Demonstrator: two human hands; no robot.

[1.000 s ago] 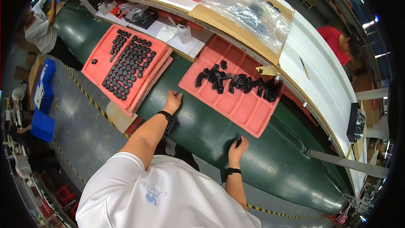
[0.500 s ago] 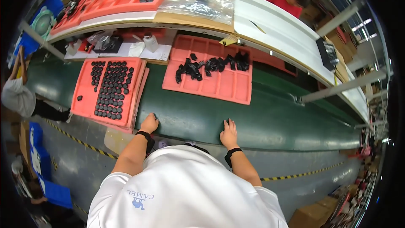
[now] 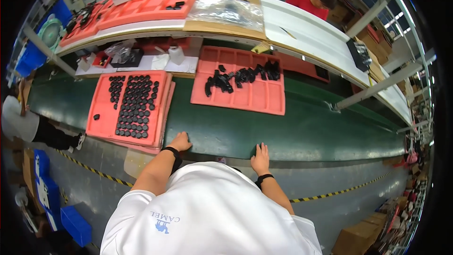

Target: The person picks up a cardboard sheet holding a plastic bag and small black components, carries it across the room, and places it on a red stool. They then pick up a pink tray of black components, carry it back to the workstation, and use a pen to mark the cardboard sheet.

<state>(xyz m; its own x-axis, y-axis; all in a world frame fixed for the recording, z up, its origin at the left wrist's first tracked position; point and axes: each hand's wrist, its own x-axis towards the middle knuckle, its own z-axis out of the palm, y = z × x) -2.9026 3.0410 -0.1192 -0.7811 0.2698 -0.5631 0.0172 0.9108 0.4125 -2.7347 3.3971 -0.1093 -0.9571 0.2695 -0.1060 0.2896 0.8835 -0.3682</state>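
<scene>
My left hand (image 3: 180, 141) rests at the near edge of the green work surface (image 3: 212, 134), just right of the left-hand tray stack. Its fingers are curled in; what they hold, if anything, is hidden. Farther right, my right hand (image 3: 260, 159) lies on the same edge, fingers stretched out and nothing in them. The top pink tray (image 3: 102, 106) of the stack carries rows of round black caps (image 3: 135, 106), with one cap (image 3: 96, 117) apart at its left. Beyond my hands lies another pink compartment tray (image 3: 255, 101) with a jumble of black ribbed parts (image 3: 220, 82).
Above the far side runs a white shelf (image 3: 302, 16) with a pink compartment tray (image 3: 160, 0) and a clear plastic bag (image 3: 226, 10). A white bottle (image 3: 176, 54) stands beneath. Slanted metal posts (image 3: 363, 92) rise at right. A co-worker in red (image 3: 306, 4) is beyond the shelf; another person (image 3: 21, 118) stands at left.
The whole view has shifted, so the trays sit farther right and slightly lower. Both hands remain at the near edge; the trays' contents look unchanged.
</scene>
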